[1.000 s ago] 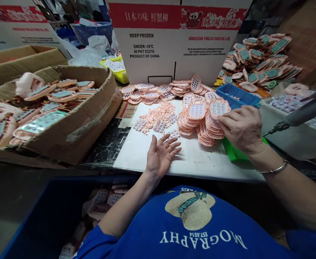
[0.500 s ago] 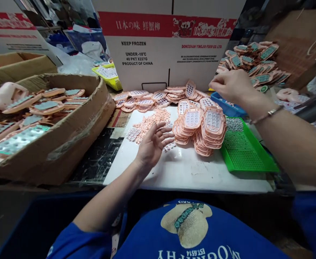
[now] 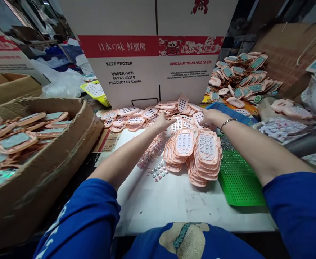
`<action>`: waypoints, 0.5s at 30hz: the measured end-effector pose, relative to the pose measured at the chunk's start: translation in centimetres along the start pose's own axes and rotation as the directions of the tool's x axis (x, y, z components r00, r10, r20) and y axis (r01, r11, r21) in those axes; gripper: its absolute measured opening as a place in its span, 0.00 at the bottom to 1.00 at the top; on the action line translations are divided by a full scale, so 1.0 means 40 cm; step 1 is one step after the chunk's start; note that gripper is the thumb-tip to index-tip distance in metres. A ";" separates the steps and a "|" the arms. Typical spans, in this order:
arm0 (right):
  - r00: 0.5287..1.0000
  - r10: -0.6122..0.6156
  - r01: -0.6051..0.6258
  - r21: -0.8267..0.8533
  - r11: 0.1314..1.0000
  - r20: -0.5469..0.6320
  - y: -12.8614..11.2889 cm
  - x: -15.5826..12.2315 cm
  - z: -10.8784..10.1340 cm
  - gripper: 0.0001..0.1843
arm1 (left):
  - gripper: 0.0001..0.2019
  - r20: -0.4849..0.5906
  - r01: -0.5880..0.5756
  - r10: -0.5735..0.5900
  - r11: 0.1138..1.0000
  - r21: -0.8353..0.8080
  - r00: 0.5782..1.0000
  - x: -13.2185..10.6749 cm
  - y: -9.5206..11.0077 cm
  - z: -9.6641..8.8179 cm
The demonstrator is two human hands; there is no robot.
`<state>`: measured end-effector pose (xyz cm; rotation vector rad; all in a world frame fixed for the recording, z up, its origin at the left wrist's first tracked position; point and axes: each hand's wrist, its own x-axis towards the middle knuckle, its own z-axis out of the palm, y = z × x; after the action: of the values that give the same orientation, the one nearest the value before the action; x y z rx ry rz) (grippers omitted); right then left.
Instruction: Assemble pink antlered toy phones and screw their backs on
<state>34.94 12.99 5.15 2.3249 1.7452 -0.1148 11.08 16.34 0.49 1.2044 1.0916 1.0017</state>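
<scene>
From my remote seat, the cardboard box of finished pieces sits at 9 o'clock, untouched. The left hand, which half a second ago lay palm-up and idle on the white board, has shot forward to 12 o'clock. Its fingers are stretched long and close together, with the tips on the back heap of pink shells. The loose buttons and the front stack lie nearer me, passed over. The right hand has dropped from mid-air onto that same heap, knuckles up and fingers curled. I cannot tell whether it pinches a shell. The work has shifted to the back heap. The green tray lies at 3 o'clock.
</scene>
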 end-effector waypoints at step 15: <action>0.955 -0.068 0.183 0.395 0.900 -0.290 -0.004 0.033 -0.052 0.18 | 0.14 -0.071 0.025 -0.024 1.000 0.013 0.997 0.057 -0.032 0.050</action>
<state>35.02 14.73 6.88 2.6203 2.1934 -0.2248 13.49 18.06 -0.95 1.1716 1.1682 1.0254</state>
